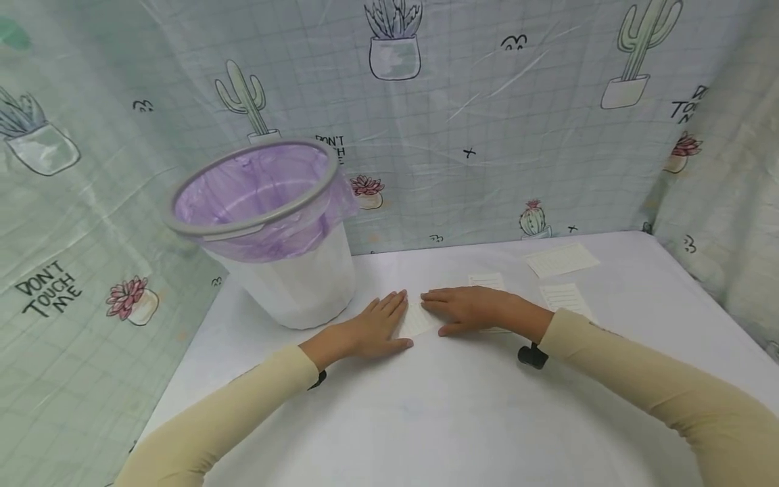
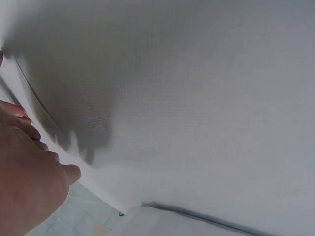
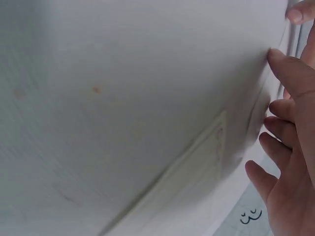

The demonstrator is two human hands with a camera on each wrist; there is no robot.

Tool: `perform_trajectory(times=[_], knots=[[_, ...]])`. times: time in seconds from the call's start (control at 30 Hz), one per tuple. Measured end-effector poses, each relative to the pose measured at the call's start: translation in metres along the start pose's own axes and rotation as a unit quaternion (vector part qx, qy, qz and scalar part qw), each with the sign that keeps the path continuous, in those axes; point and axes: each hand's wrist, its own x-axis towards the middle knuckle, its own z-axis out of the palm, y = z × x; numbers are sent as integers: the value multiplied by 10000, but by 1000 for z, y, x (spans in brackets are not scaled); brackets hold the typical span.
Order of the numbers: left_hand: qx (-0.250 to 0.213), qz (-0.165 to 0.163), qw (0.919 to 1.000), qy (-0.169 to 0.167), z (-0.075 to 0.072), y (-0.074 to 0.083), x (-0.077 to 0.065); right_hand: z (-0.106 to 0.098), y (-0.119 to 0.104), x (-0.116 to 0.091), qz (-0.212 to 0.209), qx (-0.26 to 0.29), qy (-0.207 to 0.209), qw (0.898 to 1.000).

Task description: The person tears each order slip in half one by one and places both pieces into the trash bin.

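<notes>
Between the two hands a small lined sheet of paper lies flat on the white table. My left hand rests at its left edge with straight fingers, palm down. At its right edge my right hand touches the paper with extended fingertips. Another lined sheet sits partly hidden under and behind the right hand. In the right wrist view, a sheet of paper lies on the table below the right hand. The left wrist view shows the left hand against the table's surface.
A white bin with a grey rim and purple liner bag stands at the back left. Two more lined sheets lie to the right, one near and one farther back. A cactus-print curtain surrounds the table.
</notes>
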Motion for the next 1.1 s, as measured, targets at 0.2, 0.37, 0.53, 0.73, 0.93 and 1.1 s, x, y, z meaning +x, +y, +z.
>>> perform_trajectory(times=[0.2, 0.37, 0.53, 0.73, 0.93, 1.1], knots=[[-33, -42, 9999, -146, 4, -1, 2, 8, -3, 0, 22, -121, 116, 9999], [38, -32, 9999, -107, 4, -3, 2, 10, -12, 0, 299, -89, 130, 9994], [138, 12, 9999, -88, 5, -3, 1, 10, -20, 1, 577, -135, 73, 9982], [106, 117, 9999, 44, 4, -3, 1, 11, -29, 4, 528, -583, 255, 9966], [-114, 162, 9993, 309, 5, -1, 1, 9, -30, 3, 5, -662, 554, 9963], [-482, 331, 9973, 448, 7, 6, -1, 5, -23, 1, -311, -339, 446, 9979]])
